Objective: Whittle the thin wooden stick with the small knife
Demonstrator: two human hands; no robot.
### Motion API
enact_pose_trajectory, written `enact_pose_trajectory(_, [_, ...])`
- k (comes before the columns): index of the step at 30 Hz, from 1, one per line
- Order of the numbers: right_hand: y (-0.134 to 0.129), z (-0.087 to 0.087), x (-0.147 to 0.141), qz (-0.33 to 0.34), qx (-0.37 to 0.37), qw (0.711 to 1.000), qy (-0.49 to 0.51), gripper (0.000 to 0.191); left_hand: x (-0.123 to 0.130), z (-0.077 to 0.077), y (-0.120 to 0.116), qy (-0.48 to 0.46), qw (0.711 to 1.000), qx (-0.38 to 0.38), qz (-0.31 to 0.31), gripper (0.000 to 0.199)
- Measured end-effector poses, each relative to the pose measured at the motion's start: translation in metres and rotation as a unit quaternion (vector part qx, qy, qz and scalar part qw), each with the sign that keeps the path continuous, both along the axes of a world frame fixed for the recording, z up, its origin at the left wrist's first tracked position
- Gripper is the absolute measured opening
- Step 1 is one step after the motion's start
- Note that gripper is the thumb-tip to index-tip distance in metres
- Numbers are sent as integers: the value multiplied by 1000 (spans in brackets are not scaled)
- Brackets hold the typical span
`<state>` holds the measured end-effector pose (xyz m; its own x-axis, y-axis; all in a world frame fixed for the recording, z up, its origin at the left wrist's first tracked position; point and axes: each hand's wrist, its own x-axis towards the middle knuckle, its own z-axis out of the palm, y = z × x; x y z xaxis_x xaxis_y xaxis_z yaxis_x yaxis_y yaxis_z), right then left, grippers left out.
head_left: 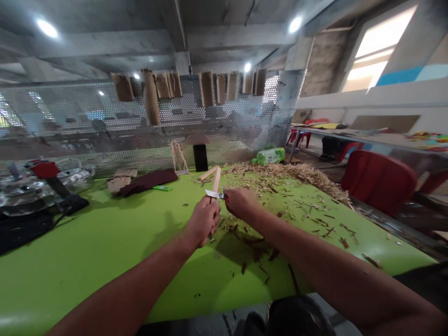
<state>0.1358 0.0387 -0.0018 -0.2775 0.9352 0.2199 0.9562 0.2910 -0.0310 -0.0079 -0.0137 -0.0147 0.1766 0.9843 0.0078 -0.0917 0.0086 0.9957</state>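
Near the middle of the view, my left hand (204, 221) is closed round the lower part of a pale wooden stick (217, 177), which points up and away. My right hand (241, 203) grips a knife (216, 194) with a red and dark handle. Its silver blade points left and lies across the stick just above my left fingers. Another light wood piece (208, 173) rests on the green table (115, 247) beyond the stick. Dark bark bits (257, 249) are scattered below and right of my hands.
Wood shavings (308, 175) are heaped along the table's far right, near a green bottle (271, 156). A black phone-like slab (200, 157) stands at the back. Dark red sheets (150, 181) and a red-and-black tool (52, 177) lie left. A red chair (379, 182) stands right.
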Motion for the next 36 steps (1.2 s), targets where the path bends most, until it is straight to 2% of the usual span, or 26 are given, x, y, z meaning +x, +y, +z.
enact_pose_trajectory(5, [4,-1,-1,-8,8,1000,13,33,0,4,-1,17,1000,-10,5,8])
enact_pose_trajectory(8, [19,-3,8,-11,29,999,31,32,0,6,-11,19,1000,-25,-2,11])
enact_pose_trajectory(10, [37,-1,28,-58,21,996,62,32,3,4,-22,28,999,-20,-23,22])
enact_pose_trajectory(12, [57,2,56,-142,-12,984,103,32,8,0,-32,37,997,-5,-64,32])
enact_pose_trajectory(14, [71,5,81,-202,-11,969,140,33,12,-4,-34,30,995,3,-98,38])
enact_pose_trajectory(16, [74,7,92,-226,11,960,168,36,11,-7,-28,14,996,-6,-86,39])
enact_pose_trajectory(18, [66,5,84,-207,33,963,172,39,7,-9,-16,6,999,-10,-46,37])
enact_pose_trajectory(20, [52,1,62,-152,39,976,149,38,2,-11,-5,8,1000,-2,-12,34])
enact_pose_trajectory(23, [29,-6,26,-59,21,993,97,32,-2,-12,3,20,1000,17,10,23])
enact_pose_trajectory(26, [14,-11,5,-6,9,999,52,30,0,-12,4,27,999,24,25,13])
enact_pose_trajectory(32, [9,-9,1,8,14,1000,13,30,4,-16,5,37,998,22,37,13])
enact_pose_trajectory(36, [10,-6,7,0,35,999,10,31,8,-7,-3,29,999,6,27,13])
